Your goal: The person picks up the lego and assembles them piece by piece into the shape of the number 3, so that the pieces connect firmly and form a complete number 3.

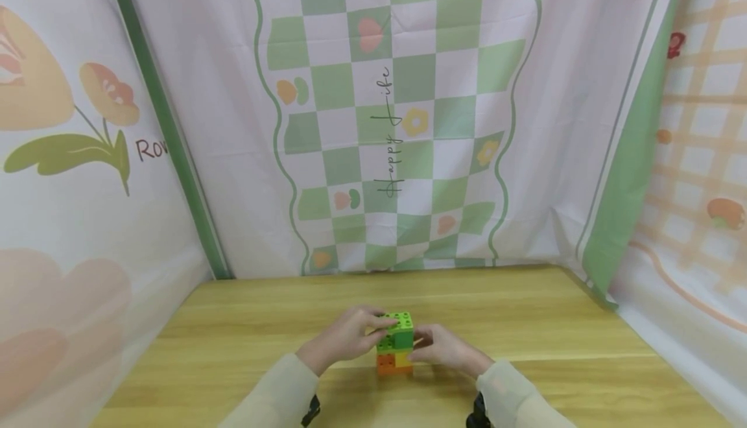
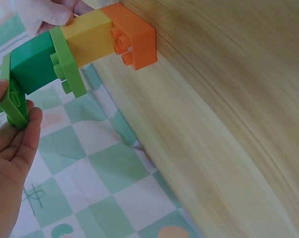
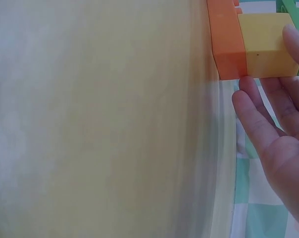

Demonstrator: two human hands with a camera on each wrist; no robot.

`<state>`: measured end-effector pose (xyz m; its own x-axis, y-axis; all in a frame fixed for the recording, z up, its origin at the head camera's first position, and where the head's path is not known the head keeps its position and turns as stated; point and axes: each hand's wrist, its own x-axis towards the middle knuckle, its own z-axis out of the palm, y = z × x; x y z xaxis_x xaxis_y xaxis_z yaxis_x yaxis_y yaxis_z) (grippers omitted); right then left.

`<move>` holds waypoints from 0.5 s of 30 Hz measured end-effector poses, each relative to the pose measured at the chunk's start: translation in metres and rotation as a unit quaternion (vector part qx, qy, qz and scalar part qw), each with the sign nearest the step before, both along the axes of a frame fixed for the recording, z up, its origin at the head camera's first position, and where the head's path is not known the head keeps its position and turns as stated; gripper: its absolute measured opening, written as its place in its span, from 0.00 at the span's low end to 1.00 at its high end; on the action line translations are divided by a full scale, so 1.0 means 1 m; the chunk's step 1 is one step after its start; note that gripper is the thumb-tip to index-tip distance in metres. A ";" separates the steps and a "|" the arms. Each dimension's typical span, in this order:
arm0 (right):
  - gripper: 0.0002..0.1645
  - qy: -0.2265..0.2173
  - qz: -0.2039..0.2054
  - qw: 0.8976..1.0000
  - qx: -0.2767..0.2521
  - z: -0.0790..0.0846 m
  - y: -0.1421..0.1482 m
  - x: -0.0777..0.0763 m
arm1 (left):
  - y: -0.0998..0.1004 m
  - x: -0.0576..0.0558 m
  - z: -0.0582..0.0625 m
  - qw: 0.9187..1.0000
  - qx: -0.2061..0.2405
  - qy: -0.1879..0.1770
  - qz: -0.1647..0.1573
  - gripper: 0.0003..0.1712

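Note:
A tower of toy building bricks stands on the wooden table. At its base is an orange brick [image 2: 139,37], with a yellow brick [image 2: 87,37] above it. Higher come a light green plate [image 2: 69,64], a dark green brick [image 2: 33,62] and another light green plate [image 1: 403,316] on top. My left hand [image 1: 353,334] pinches the overhanging end of that top plate between thumb and fingers. From the other side, my right hand [image 1: 446,349] holds the tower, thumb on the yellow brick and fingers around its side; part of this hand is cut off in the right wrist view.
The wooden table [image 1: 233,344] reaches back to a hanging cloth [image 1: 327,162] with green and white checks. Printed cloths also hang at the left and right sides. Dark wrist straps [image 1: 480,412] show below both sleeves.

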<state>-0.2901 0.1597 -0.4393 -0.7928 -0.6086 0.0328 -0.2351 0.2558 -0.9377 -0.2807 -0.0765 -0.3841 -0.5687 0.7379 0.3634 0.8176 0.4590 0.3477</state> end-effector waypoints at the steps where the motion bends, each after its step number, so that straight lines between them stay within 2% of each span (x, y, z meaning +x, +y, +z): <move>1: 0.22 0.000 0.000 1.000 0.000 0.000 0.000 0.000 | 0.000 0.000 0.000 1.000 -0.002 0.000 -0.001 0.17; 6: 0.22 -0.003 0.001 1.000 -0.002 -0.002 0.000 -0.001 | 0.000 0.001 0.002 1.000 -0.005 0.011 -0.006 0.16; 15: 0.22 -0.003 0.001 1.000 -0.004 -0.002 0.001 -0.002 | 0.000 0.003 0.003 1.000 -0.003 0.007 -0.010 0.17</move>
